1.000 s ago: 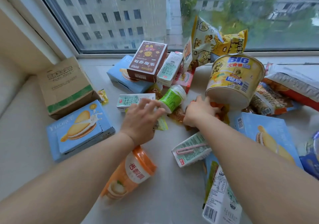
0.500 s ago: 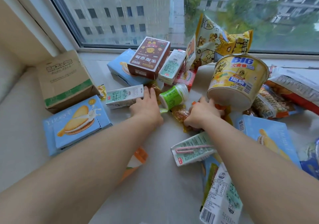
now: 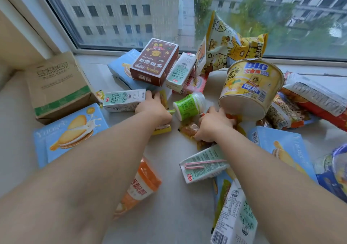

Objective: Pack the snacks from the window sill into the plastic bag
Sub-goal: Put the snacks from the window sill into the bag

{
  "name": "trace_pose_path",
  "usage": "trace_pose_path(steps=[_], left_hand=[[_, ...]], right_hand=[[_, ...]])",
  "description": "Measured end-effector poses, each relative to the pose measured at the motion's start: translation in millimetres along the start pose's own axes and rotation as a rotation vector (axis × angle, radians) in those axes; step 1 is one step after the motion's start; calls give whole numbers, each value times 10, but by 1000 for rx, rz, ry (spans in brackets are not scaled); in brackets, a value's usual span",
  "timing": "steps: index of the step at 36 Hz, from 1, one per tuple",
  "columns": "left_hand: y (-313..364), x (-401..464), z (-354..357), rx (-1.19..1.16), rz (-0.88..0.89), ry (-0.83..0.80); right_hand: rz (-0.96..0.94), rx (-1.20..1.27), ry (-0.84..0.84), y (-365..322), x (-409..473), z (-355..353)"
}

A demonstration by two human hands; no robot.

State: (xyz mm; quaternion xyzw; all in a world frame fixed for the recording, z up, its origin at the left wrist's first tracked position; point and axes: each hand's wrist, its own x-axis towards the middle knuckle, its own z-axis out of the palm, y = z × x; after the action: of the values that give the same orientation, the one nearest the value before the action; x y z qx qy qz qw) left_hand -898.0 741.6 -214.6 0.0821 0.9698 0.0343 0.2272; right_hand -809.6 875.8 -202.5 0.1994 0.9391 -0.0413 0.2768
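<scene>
Snacks lie scattered across the pale window sill (image 3: 169, 215) under the glass. The left hand (image 3: 153, 108) is pressed against the end of a white-and-green milk carton (image 3: 124, 100) lying on its side; whether its fingers are closed around the carton cannot be told. The right hand (image 3: 214, 123) is closed on small orange and yellow sachets (image 3: 189, 129) just below the tilted yellow instant-noodle tub (image 3: 251, 88). Between the two hands lies a small green-labelled white bottle (image 3: 188, 105). A brown cardboard box (image 3: 56, 86) sits at the far left, with a light-blue biscuit box (image 3: 69, 133) in front of it. An orange-and-white pouch (image 3: 139, 185) lies beneath the left forearm.
</scene>
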Motion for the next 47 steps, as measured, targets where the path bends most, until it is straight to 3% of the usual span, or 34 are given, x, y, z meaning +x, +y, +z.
trace_pose_path(steps=[7, 16, 20, 24, 28, 32, 38, 47], left_hand=[[-49, -149, 79, 1, -9, -10], [-152, -495, 284, 87, 108, 62], [-227, -701, 173, -35, 157, 120], [-169, -1019, -94, -267, 216, 269], [-139, -1548, -406, -536, 209, 372], [-258, -2173, -527, -680, 221, 444], [-636, -3034, -452, -779, 277, 483], [-1045, -4125, 10, -919, 526, 529]], right_hand=[[-108, 54, 30, 109, -197, -4], [-128, 181, 330, 145, -520, 56], [-200, 336, 489, 150, -728, -17], [-222, 768, 614, 131, -1056, -170], [-183, 1225, 509, 165, -1571, -347], [-194, 1505, 417, 234, -2138, -333], [-90, 1655, 283, 193, -2863, -17], [-132, 1670, 165, 213, -3763, 541]])
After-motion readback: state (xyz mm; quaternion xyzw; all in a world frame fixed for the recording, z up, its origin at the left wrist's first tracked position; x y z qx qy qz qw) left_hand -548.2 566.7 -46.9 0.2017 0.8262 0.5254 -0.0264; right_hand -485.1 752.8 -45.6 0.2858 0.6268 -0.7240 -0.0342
